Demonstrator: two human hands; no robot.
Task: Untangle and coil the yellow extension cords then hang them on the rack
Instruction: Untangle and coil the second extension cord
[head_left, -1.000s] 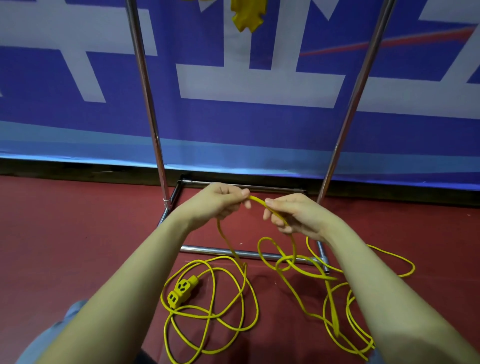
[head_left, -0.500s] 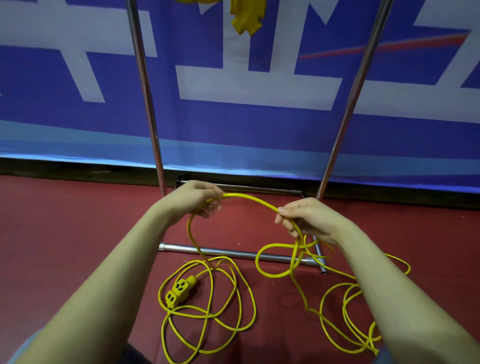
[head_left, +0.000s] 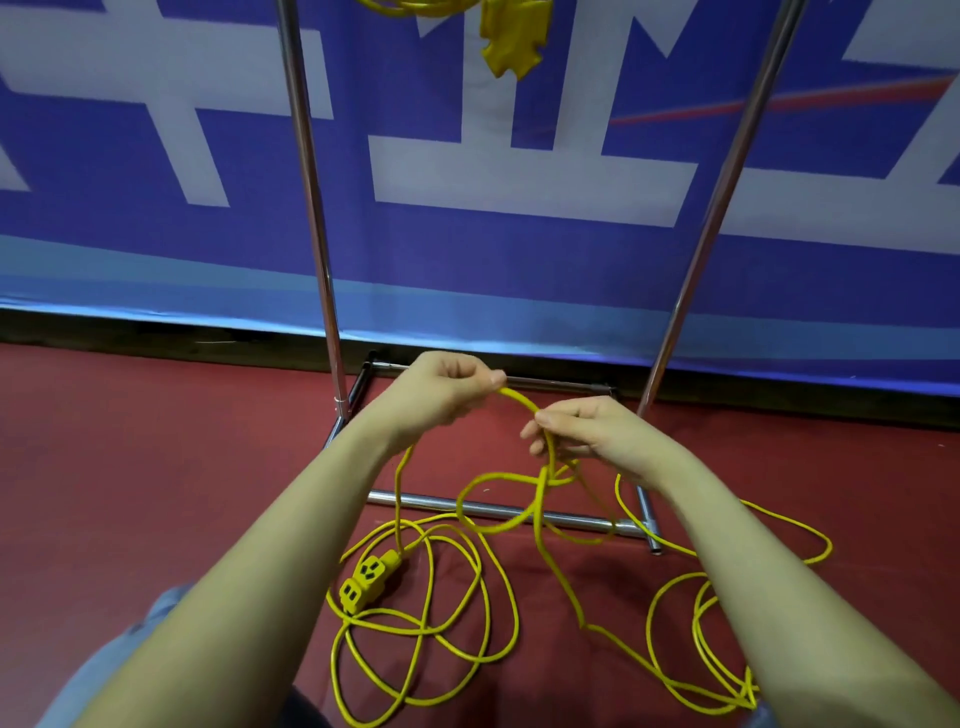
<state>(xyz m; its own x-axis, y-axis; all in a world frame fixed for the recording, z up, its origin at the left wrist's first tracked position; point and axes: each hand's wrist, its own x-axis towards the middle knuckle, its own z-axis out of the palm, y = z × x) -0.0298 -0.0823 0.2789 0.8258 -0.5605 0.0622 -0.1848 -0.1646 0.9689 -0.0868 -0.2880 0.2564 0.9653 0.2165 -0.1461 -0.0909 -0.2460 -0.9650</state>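
Open gap between rack uprights (head_left: 311, 208) – hands fit through at mid height. Low down: base bars (head_left: 498, 512) cross floor under hands. Yellow cord loops (head_left: 431, 623) sprawl over floor (head_left: 130, 467) both sides. Hung cord end (head_left: 511, 41) dangles overhead – banner (head_left: 519, 260) blocks behind.

Both my bare forearms reach forward and converge mid-frame, elbows low at the bottom corners. Left hand (head_left: 445, 388): fingers curled into a loose fist, thumb and forefinger tips pinching a thin yellow rubber-sheathed extension cord (head_left: 521, 401), back of the hand toward me. Right hand (head_left: 592, 434): just beside and slightly lower than the left, thumb on top, fingers curled under, grip closed on the same cord where it drops away. A short arch of cord spans the gap between the hands. Wrists roughly straight, hands apart, not touching.
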